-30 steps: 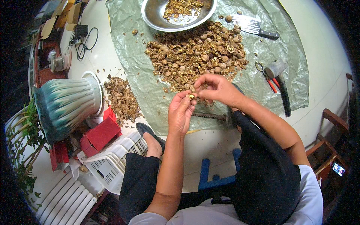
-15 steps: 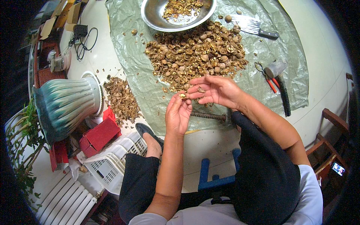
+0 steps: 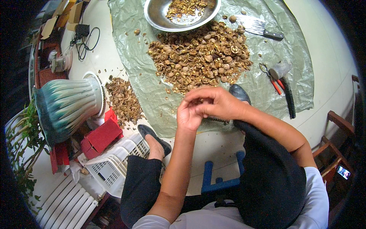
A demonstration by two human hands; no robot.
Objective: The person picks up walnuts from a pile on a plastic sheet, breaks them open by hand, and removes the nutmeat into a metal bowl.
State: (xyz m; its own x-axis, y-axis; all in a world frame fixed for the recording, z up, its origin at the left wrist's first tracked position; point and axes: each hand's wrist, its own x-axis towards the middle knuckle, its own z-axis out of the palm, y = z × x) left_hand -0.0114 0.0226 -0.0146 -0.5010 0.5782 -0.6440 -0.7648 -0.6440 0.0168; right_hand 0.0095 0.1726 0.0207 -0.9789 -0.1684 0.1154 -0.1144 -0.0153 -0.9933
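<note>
Left hand (image 3: 189, 117) and right hand (image 3: 218, 102) curl together, contents unseen; cracked brown walnuts (image 3: 202, 57) remain heaped, golden-brown kernels (image 3: 187, 8) lying in the round silver-metal bowl (image 3: 153, 16).

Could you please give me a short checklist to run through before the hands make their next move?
1. Left grip contents seen: cannot tell; the right grip covers its fingers.
2. Heap close by: ok; it lies just beyond both grips.
3. Bowl upright with room: ok; pieces cover only part of its bottom.
4. Knife away from the grips: ok; it lies right of the bowl.
5. Hammer put down: ok; it lies on the sheet.
6. Floor free of shells: not ok; some lie beside the pot.
</note>
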